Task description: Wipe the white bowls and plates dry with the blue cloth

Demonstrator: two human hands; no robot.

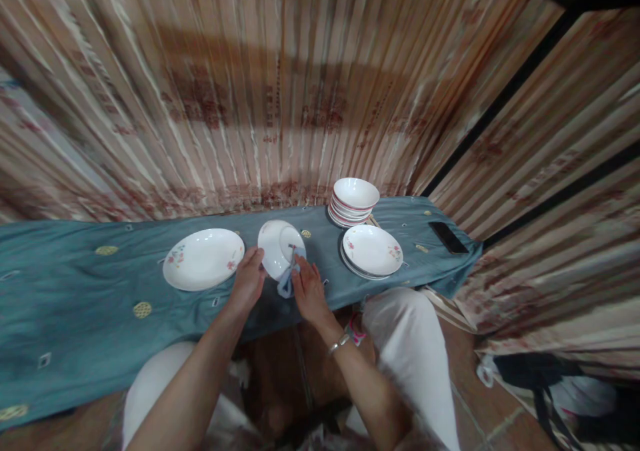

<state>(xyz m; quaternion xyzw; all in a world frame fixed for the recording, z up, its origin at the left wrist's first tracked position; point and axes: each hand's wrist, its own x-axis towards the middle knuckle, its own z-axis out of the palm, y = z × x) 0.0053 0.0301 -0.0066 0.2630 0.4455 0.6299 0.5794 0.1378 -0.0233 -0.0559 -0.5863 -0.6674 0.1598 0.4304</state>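
Tilted above the cloth-covered table, a white plate shows its underside with a ring. My left hand grips its lower left edge. In my right hand is a light blue cloth, pressed against the right side of the plate. A large oval white plate with red flowers lies flat to the left of my hands. To the right, a short stack of flowered plates rests on the table, and a stack of white bowls with red rims stands just behind it.
A teal patterned cloth covers the long table. A black phone lies near its right end. Pleated curtains hang behind, with dark poles at the right. My knees are at the table's front edge. Bags lie on the floor at the lower right.
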